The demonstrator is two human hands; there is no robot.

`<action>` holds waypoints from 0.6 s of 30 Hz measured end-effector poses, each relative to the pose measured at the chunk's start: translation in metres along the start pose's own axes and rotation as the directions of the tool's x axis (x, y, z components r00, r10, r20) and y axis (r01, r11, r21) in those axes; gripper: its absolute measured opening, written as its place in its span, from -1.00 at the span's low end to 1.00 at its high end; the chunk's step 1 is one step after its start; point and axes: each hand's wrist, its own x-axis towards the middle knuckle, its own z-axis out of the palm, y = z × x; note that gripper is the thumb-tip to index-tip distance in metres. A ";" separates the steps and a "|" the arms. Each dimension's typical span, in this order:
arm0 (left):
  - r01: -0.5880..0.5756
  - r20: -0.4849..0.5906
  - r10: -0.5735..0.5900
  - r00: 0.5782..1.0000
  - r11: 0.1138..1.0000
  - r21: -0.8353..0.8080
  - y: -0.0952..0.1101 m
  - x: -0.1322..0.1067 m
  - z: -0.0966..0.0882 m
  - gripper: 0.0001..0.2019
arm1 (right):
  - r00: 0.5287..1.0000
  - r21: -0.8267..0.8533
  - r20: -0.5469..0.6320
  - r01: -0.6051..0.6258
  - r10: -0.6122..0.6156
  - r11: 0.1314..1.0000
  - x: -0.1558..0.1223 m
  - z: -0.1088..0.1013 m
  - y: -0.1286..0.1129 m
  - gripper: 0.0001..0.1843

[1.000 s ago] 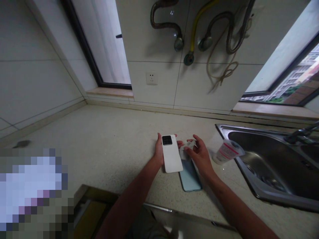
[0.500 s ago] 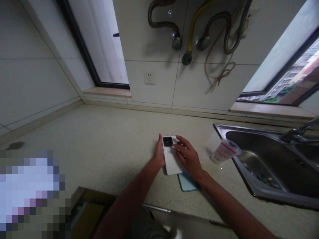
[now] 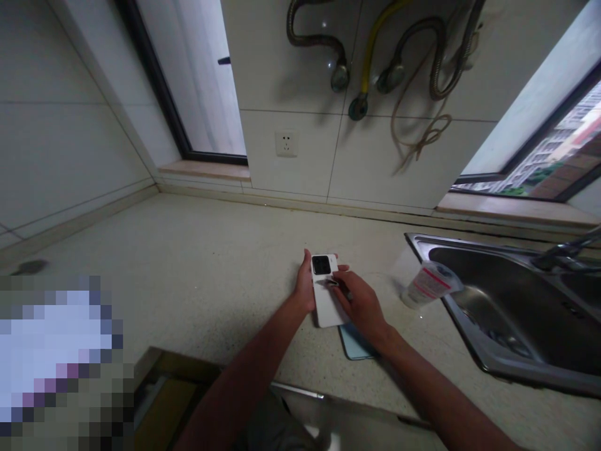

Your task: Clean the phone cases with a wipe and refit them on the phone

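My left hand (image 3: 305,285) is wrapped round a white phone (image 3: 331,305), with the thumb along its left edge and fingertips showing past its right edge. The phone's back faces up, with a square black camera block (image 3: 321,265) at its top. Over the upper middle of the back, my right hand (image 3: 364,304) is closed in a pinch. A small dark and pale thing (image 3: 333,283) shows at its fingertips, too small to name. Under the right wrist, a light blue flat thing with a dark edge (image 3: 354,344) lies on the counter, partly covered.
A clear plastic cup with red print (image 3: 429,285) stands on the speckled counter (image 3: 225,250), right beside the steel sink (image 3: 507,300). A faucet (image 3: 563,254) is at the sink's back. Hoses (image 3: 436,62) and a socket (image 3: 286,143) are on the wall. At lower left, an area is pixelated.
My right fingers have closed from a looser spread near the camera block into a pinch lower on the phone's back. The view has shifted slightly.
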 end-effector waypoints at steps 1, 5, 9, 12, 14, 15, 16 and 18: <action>-0.003 -0.005 0.003 1.000 1.000 0.007 0.000 0.000 -0.001 -0.27 | 1.000 -0.010 0.015 0.028 -0.027 1.000 0.000 0.002 0.000 -0.73; -0.015 -0.021 0.015 1.000 1.000 0.011 -0.001 0.002 -0.003 -0.29 | 0.991 -0.058 0.054 0.129 -0.126 0.990 0.000 0.005 0.000 -0.73; -0.029 -0.029 0.029 0.999 0.999 -0.017 -0.002 0.005 -0.005 -0.29 | 0.973 -0.072 0.107 0.214 -0.205 0.974 0.000 0.004 -0.003 -0.74; -0.020 -0.050 0.019 0.999 1.000 -0.012 0.000 0.004 -0.006 -0.26 | 0.930 -0.022 0.245 0.286 -0.273 0.958 -0.001 -0.001 -0.012 -0.76; -0.020 -0.052 0.020 0.998 1.000 0.003 0.001 0.004 -0.006 -0.24 | 0.875 0.026 0.376 0.320 -0.305 0.947 -0.002 -0.007 -0.020 -0.78; -0.023 -0.045 0.024 0.999 1.000 0.009 0.002 0.003 -0.007 -0.24 | 0.842 0.052 0.436 0.329 -0.318 0.943 -0.003 -0.010 -0.023 -0.77; -0.028 -0.032 0.029 0.999 1.000 0.011 0.003 0.003 -0.007 -0.24 | 0.811 0.079 0.486 0.331 -0.327 0.940 -0.003 -0.014 -0.024 -0.76; -0.036 -0.003 0.036 0.999 0.999 0.003 0.004 0.002 -0.008 -0.24 | 0.770 0.113 0.546 0.321 -0.329 0.940 -0.003 -0.020 -0.023 -0.76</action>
